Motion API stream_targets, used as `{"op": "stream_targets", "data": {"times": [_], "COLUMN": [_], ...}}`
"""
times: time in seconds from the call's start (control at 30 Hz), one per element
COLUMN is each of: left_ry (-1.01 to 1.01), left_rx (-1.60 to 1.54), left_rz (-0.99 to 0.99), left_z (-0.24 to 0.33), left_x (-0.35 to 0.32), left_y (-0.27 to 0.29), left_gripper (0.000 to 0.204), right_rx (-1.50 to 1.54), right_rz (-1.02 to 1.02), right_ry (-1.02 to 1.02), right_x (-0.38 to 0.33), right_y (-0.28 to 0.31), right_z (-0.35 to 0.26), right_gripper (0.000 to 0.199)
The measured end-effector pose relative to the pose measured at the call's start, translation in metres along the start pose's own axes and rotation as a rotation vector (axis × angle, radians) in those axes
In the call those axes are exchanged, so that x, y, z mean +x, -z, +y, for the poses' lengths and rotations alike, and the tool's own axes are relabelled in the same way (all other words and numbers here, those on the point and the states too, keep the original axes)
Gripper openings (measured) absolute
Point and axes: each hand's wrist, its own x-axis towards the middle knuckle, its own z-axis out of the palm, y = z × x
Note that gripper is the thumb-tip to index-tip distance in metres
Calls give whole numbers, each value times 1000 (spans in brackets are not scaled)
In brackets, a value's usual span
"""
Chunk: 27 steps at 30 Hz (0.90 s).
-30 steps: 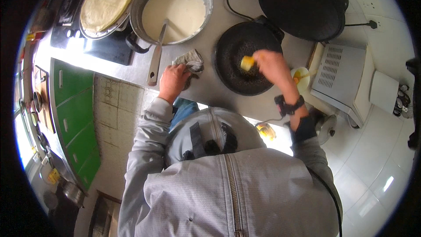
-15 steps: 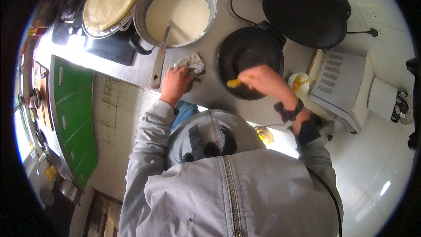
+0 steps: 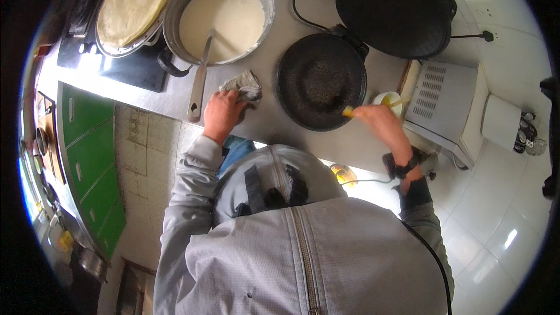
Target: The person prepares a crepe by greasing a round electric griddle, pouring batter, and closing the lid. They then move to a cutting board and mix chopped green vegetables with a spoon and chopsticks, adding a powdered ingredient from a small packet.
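Note:
My right hand (image 3: 376, 119) is closed on a small yellow piece (image 3: 349, 111), whose kind I cannot make out. It is at the right rim of a round black pan (image 3: 321, 81), which has a wet-looking sheen inside. Behind that hand stands a white bowl (image 3: 381, 100) with something yellow in it and a stick-like handle leaning out. My left hand (image 3: 221, 114) has its fingers curled on a crumpled grey cloth (image 3: 248, 83) by the counter's front edge. Left of the cloth, a flat metal spatula (image 3: 198, 90) leans in a large pot (image 3: 169, 29) of pale batter (image 3: 224, 17).
A stack of pale flatbreads (image 3: 133, 6) sits on a tray at the far left, over a black cooktop (image 3: 140, 70). At the back right lies a larger black griddle (image 3: 391, 14) with a cord. A silver oven-like appliance (image 3: 441, 99) stands right of the bowl.
My right hand has moved from over the pan to its right rim, bringing the yellow piece along. The left hand stays at the cloth. The whole view has shifted slightly.

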Motion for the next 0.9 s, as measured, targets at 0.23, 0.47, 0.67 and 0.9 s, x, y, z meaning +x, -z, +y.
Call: {"op": "stream_targets", "data": {"times": [0.23, 0.47, 0.67, 0.9], "left_ry": [-17, -23, -7, -16], "left_rx": [-1, -33, -34, -38], "left_rz": [-9, 4, -15, -24], "left_z": [-1, -2, -2, 0], "left_x": [1, -1, -1, 0], "left_y": [2, 1, 0, 4], "left_gripper": [28, 28, 28, 27], "right_rx": [605, 181, 323, 44], "right_rz": [40, 543, 33, 655], "right_ry": [-58, -244, -79, -168], "right_x": [39, 22, -22, 41], "right_y": [-31, -25, -29, -10], "right_z": [-22, 14, -5, 16], "right_gripper": [30, 36, 32, 29]}}
